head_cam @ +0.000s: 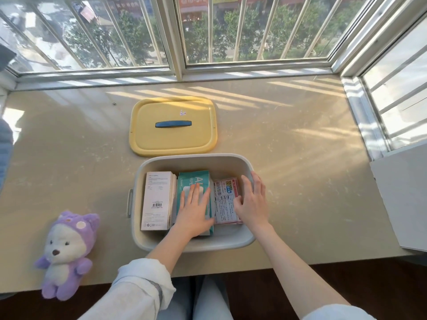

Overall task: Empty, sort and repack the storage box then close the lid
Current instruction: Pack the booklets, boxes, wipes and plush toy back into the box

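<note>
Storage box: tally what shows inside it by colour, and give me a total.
White carton: 1
Teal wipes pack: 1
Pink packet: 1
Total in the storage box: 3 visible; anything underneath is hidden.

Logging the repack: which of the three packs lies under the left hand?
The teal wipes pack in the middle, between the white carton and the pink packet.
</note>
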